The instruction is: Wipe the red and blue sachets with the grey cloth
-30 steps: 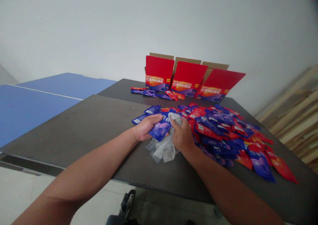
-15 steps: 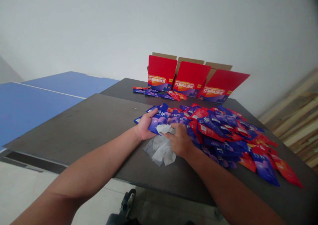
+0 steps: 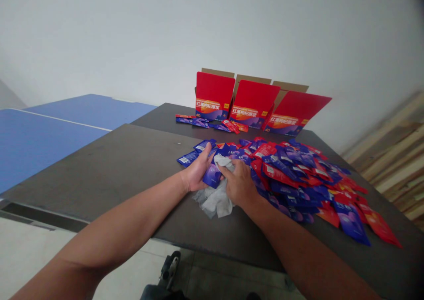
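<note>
A blue-purple sachet (image 3: 211, 175) is gripped in my left hand (image 3: 196, 171), above the dark table near its front edge. My right hand (image 3: 241, 181) pinches a pale grey cloth (image 3: 217, 199) and presses its upper fold against the sachet's face. The cloth's lower part hangs down between the hands. Just beyond my left hand lie a few blue sachets (image 3: 188, 158). A large mixed pile of red and blue sachets (image 3: 294, 172) spreads to the right of my right hand.
Three red boxes (image 3: 214, 98) with raised flaps stand in a row at the back of the dark table (image 3: 126, 159). Several sachets (image 3: 201, 122) lie before them. A blue table-tennis table (image 3: 59, 136) adjoins at left. Wooden boards (image 3: 394, 167) lean at right.
The sachet in my left hand has tilted and come lower. The cloth in my right hand has moved up across its face. The blue sachets behind my left hand show more.
</note>
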A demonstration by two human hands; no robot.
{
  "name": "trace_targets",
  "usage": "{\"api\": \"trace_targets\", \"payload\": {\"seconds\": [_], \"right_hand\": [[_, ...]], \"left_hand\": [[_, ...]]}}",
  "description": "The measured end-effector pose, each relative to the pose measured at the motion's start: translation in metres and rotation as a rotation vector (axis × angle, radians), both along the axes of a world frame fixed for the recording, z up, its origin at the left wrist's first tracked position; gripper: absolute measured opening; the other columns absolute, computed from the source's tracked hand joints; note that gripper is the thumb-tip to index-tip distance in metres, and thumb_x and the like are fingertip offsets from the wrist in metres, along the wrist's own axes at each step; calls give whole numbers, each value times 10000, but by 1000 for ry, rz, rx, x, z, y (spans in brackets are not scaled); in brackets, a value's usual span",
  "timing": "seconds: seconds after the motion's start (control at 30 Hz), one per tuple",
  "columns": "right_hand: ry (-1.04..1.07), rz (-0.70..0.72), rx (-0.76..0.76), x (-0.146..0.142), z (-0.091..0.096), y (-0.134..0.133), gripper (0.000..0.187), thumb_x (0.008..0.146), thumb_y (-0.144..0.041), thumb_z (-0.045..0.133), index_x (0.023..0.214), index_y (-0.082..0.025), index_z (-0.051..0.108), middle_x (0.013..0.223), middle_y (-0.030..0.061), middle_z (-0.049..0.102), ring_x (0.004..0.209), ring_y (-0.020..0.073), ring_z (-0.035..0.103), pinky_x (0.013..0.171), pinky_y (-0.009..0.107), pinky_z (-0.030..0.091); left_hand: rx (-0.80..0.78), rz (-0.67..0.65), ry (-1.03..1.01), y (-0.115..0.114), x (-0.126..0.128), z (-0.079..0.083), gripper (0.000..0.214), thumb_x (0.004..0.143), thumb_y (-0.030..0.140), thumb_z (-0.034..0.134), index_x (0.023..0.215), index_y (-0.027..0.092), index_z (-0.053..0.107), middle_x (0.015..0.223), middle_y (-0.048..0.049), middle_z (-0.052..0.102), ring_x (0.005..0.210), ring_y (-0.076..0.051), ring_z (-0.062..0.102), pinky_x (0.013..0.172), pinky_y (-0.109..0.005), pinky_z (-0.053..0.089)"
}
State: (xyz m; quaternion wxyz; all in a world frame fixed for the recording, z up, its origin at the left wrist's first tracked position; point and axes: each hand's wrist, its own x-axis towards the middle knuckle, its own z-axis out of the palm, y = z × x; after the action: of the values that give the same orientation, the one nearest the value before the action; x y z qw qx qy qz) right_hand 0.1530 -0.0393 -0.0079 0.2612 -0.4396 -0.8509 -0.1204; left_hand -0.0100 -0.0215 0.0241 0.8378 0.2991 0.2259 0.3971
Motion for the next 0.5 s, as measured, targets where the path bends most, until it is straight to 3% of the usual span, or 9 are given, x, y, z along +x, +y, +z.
{"api": "trace_targets", "payload": {"seconds": [0.17, 0.3, 0.4, 0.5], "right_hand": [[5, -74, -14, 0, 0, 2, 526, 815, -143, 483, 1334, -204, 548, 1134, 157, 427, 1008, 293, 421, 891, 432, 375], [37, -135, -10, 0, -3, 5, 566, 821, -148, 460, 1388, -153, 469, 1100, 164, 426, 994, 298, 429, 872, 435, 395], [74, -178, -34, 0, -5, 8, 601, 822, -137, 443, 1420, -100, 400, 1074, 172, 433, 961, 294, 443, 848, 434, 411], [121, -213, -54, 0, -5, 10, 588, 811, -117, 433, 1396, -61, 410, 1083, 188, 441, 973, 298, 448, 845, 433, 415]], "left_hand": [[27, 45, 150, -4, 3, -3, 530, 849, 629, 506, 1126, 198, 644, 911, -69, 692, 681, -138, 646, 585, -223, 510], [65, 51, 206, -7, 3, -7, 339, 826, 385, 676, 1116, 213, 640, 865, -36, 678, 680, -118, 637, 596, -203, 508], [92, 0, 223, -6, -1, -8, 382, 794, 216, 710, 1166, 225, 621, 891, -36, 679, 715, -120, 648, 622, -203, 513], [91, -27, 238, -3, -11, -2, 417, 801, 183, 679, 1209, 201, 600, 931, -75, 687, 756, -152, 664, 626, -226, 520]]}}
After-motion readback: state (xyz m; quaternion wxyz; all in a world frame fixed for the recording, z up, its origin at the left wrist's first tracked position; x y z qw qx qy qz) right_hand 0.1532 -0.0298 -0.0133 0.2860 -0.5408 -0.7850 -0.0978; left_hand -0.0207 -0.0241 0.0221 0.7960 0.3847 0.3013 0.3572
